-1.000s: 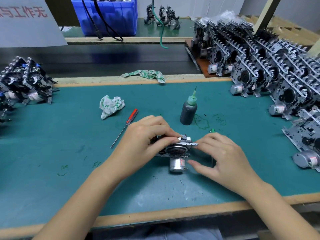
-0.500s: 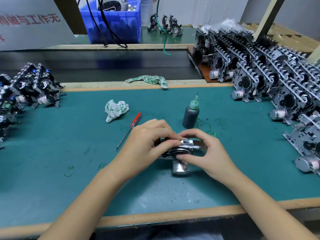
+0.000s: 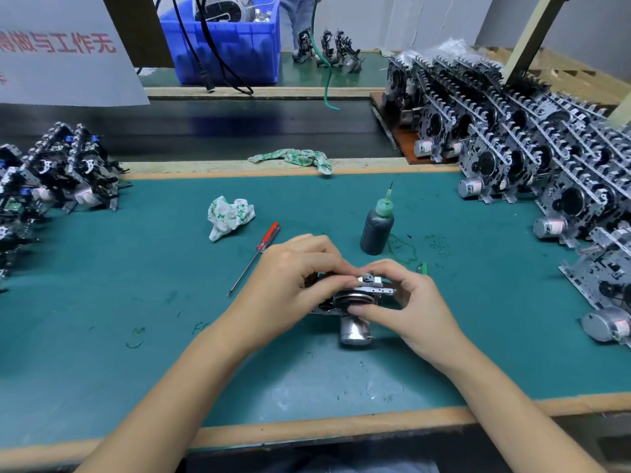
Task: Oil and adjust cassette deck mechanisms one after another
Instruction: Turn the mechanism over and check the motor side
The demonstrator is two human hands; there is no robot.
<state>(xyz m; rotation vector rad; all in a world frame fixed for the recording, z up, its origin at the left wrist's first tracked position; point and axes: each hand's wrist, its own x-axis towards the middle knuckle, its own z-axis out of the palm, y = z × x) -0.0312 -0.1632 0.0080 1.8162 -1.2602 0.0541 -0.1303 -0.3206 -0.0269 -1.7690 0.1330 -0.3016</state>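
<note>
Far side of the cassette deck mechanism (image 3: 355, 297) behind both hands; left-edge stack (image 3: 13, 213) cropped.

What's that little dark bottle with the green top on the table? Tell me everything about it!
The bottle is small, dark grey and looks like soft plastic. It has a green cone-shaped cap that ends in a thin dark needle tip. It stands upright on the green table mat, just behind the two hands, and nothing touches it. Greenish smears mark the mat to its right. What is inside cannot be seen.
</note>
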